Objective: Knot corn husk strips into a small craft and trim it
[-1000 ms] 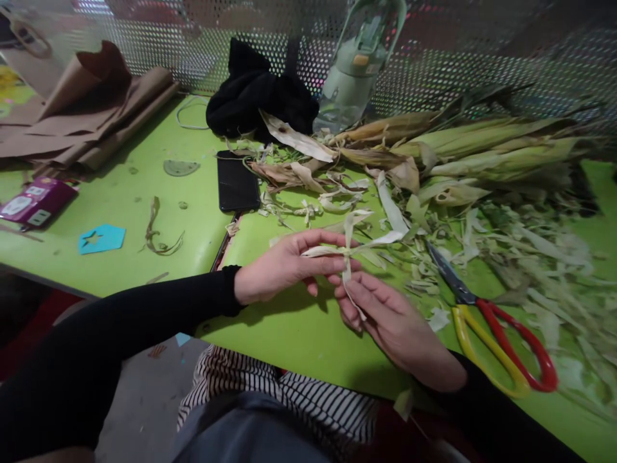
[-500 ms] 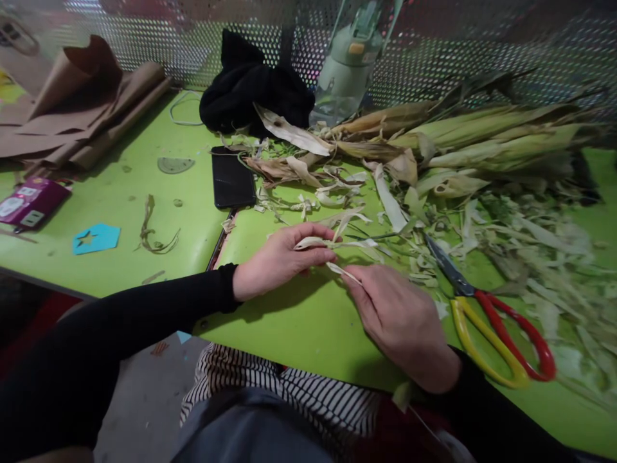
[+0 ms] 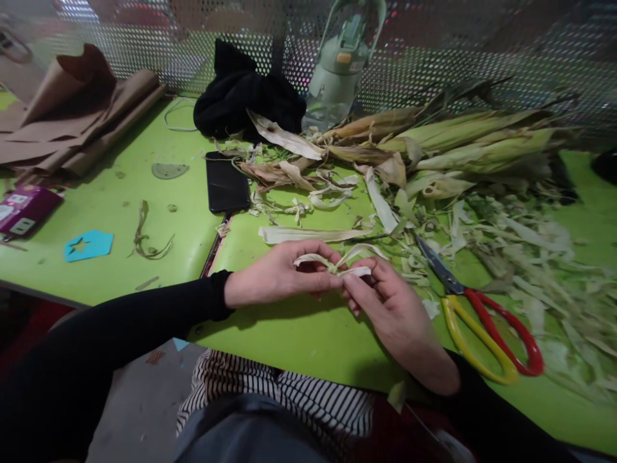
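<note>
L hand [image 3: 279, 275] and R hand [image 3: 398, 315] both have thumb & fingers pinched on the husk strips [image 3: 334, 269], which are held btwn them, above green table [image 3: 299, 337]. Scissors [image 3: 452, 285] lie near R hand.

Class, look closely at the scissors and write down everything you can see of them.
The scissors have grey, metallic-looking blades that appear closed or nearly so, and two large loop handles, plastic-like in look: a yellow handle and a red handle, the red further right. They lie on the green table, to the right of the right hand, which does not touch them. The blades point away from the person and leftward, the tips near pale husk scraps.
</note>
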Tool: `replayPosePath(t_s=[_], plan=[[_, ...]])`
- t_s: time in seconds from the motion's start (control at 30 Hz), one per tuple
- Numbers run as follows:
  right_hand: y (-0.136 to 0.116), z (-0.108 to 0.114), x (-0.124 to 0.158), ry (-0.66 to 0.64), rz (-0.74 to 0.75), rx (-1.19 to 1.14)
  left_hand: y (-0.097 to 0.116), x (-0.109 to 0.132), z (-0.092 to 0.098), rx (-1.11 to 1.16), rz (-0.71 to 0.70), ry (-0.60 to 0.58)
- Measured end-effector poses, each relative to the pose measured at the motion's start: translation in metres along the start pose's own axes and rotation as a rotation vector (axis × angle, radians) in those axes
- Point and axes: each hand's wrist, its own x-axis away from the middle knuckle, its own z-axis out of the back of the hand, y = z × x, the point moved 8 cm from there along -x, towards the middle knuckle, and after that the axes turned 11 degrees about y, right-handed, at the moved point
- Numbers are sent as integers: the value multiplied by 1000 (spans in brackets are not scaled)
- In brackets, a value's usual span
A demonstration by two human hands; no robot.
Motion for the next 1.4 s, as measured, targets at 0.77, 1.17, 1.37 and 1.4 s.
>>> replayPosePath(t_s=[0.77,1.17,1.37,1.4], plan=[[-57,3,19,69,907,538,-11,0,-4,-90,26,-108],[-42,13,14,225,506,400,-10,2,-8,-238,-145,-86],[-43,13,17,206,528,368,2,6,-2,-286,-269,64],[-42,16,17,226,506,344,4,7,-3,-250,-269,72]])
